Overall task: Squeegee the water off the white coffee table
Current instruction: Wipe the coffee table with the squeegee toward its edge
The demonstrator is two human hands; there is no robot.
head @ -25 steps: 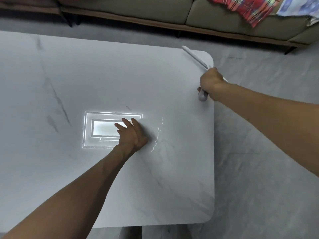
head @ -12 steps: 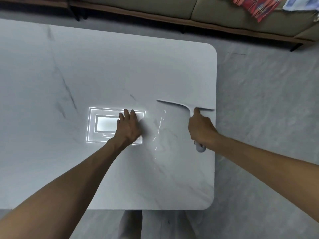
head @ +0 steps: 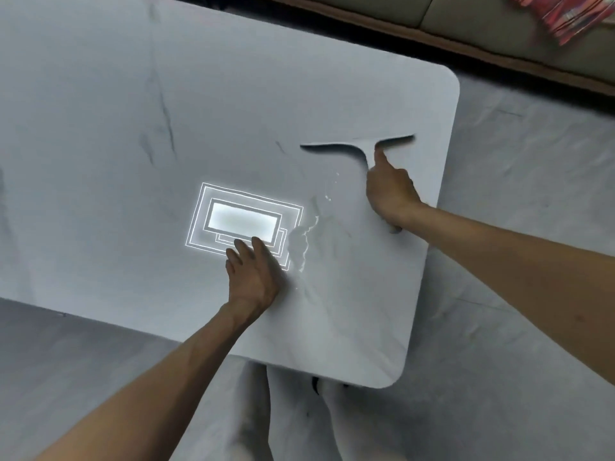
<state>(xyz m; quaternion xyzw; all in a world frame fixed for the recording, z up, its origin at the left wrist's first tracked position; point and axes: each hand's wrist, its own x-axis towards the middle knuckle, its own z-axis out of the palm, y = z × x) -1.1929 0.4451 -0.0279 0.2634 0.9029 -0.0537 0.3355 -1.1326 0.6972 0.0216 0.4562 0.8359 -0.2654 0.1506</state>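
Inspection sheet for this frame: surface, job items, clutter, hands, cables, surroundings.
Surface: white table with grey veins; a ceiling light's reflection shows near the middle.
Job's things: squeegee with its blade on the tabletop near the right edge; water in streaks and drops between the two hands.
Clutter: nothing seen.
Grippers: left hand flat on the table beside the water; right hand grips the squeegee handle, index finger laid along its neck.
Cables: nothing seen.
Surroundings: grey floor; sofa beyond the table, with a plaid cloth on it.
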